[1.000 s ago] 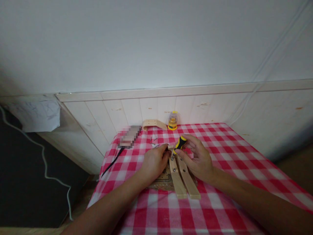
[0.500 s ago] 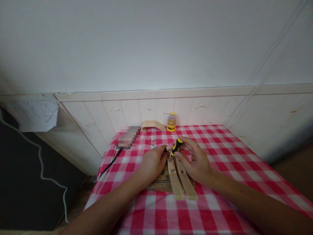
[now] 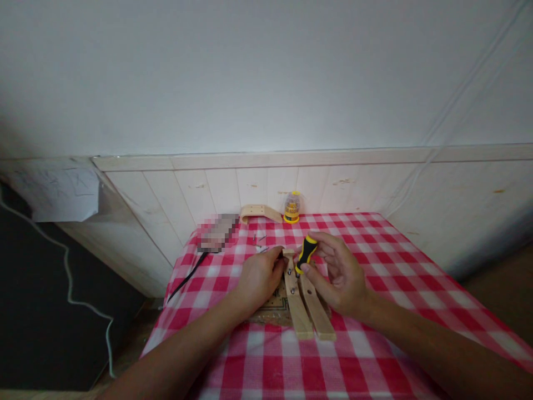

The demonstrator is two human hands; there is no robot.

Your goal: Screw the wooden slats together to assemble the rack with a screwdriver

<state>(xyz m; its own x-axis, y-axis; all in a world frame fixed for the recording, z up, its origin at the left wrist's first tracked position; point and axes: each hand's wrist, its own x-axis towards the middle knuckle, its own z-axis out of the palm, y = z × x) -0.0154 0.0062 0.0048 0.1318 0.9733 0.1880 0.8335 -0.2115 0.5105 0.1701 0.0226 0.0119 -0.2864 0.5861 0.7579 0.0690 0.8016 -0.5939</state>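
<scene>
My right hand (image 3: 339,272) grips a short black-and-yellow screwdriver (image 3: 306,253), its tip just to the right of the left slat, near that slat's far end. Two pale wooden slats (image 3: 306,303) lie side by side on the red-and-white checked tablecloth (image 3: 375,261), with screws showing in them. My left hand (image 3: 260,275) is closed at the far end of the left slat, fingertips pinched against it; what they hold is hidden. A patterned board (image 3: 275,308) lies under the slats.
Loose screws (image 3: 259,240) lie beyond my left hand. At the table's back edge are a curved wooden piece (image 3: 258,211), a yellow bit holder (image 3: 292,207) and a blurred grey object (image 3: 216,233) with a black cable (image 3: 187,278). A panelled wall stands behind.
The screwdriver has shifted slightly right and stands more upright in my right hand. My left hand stays at the slat's end.
</scene>
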